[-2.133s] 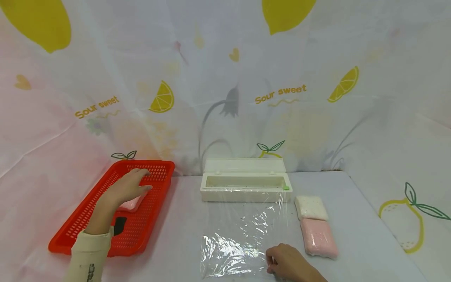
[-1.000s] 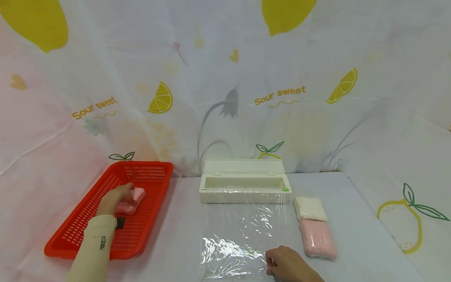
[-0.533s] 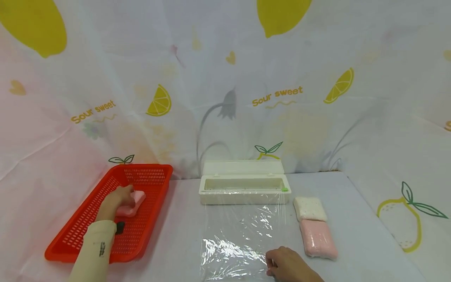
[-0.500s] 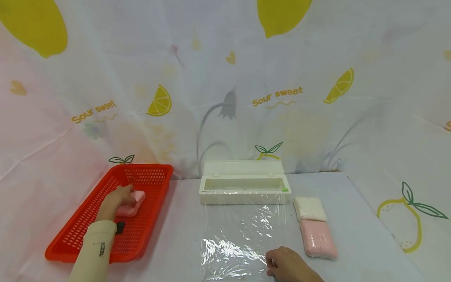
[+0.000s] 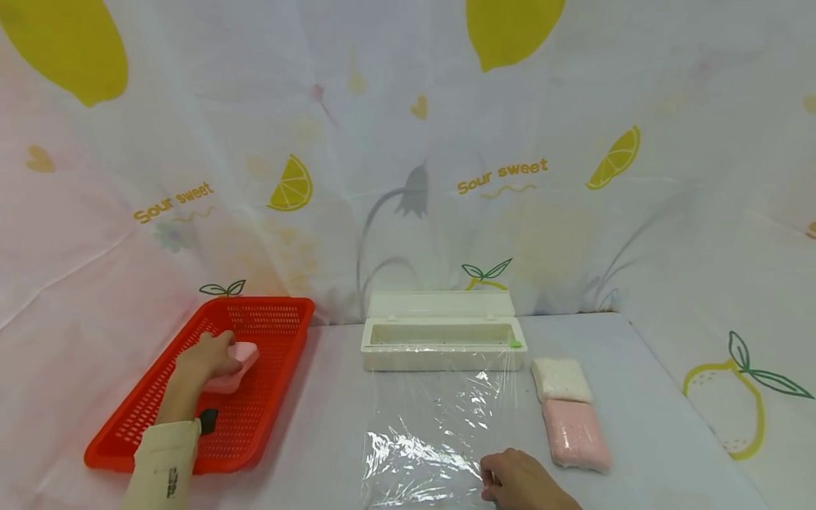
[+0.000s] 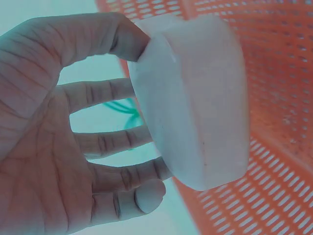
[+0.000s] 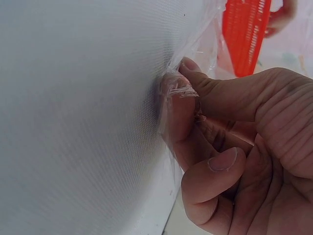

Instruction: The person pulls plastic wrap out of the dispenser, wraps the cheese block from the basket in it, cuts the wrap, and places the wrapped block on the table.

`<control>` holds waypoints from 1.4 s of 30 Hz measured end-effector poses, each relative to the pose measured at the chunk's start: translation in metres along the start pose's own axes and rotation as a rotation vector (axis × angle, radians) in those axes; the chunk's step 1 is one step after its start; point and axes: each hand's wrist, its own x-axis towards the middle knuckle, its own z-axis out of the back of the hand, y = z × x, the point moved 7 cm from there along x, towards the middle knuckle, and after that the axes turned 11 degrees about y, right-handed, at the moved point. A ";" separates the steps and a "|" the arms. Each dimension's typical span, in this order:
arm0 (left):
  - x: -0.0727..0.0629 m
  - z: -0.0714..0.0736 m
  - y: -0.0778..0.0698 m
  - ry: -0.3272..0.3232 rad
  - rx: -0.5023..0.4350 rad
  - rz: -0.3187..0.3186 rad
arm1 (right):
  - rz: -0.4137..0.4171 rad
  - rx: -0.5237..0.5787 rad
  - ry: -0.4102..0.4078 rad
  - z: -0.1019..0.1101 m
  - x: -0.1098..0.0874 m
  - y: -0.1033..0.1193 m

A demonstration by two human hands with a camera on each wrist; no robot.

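In the head view my left hand (image 5: 207,358) grips a pink bar of soap (image 5: 245,354) inside the red basket. Up close, the soap (image 6: 210,103) is smooth with rounded edges, held between thumb and fingertips, the basket's perforated wall behind it. My right hand (image 5: 523,478) pinches the near right corner of a sheet of cling film (image 5: 440,418). In the right wrist view the film (image 7: 178,88) bunches between thumb and index finger. The sheet runs back to a white cling film dispenser (image 5: 443,358), whose lid stands up.
The red basket (image 5: 290,382) stands at the left. On the right of the white table (image 5: 663,439) lie a white film-wrapped block (image 5: 561,380) and a pink film-wrapped block (image 5: 576,433), touching. A patterned cloth (image 5: 408,142) hangs behind the table.
My left hand came down into the basket and took hold of the soap. Over the last half second the soap shifted slightly left and tilted. My right hand stayed on the film.
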 end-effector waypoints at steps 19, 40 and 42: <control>-0.080 0.003 -0.053 -0.268 0.019 -0.072 | 0.011 -0.033 -0.013 0.001 0.000 0.005; -0.105 -0.039 -0.153 -0.452 0.053 -0.234 | 0.030 -0.040 -0.048 0.002 -0.002 0.009; -0.106 -0.046 -0.166 -0.454 0.058 -0.262 | 0.024 -0.038 -0.040 0.001 -0.003 0.008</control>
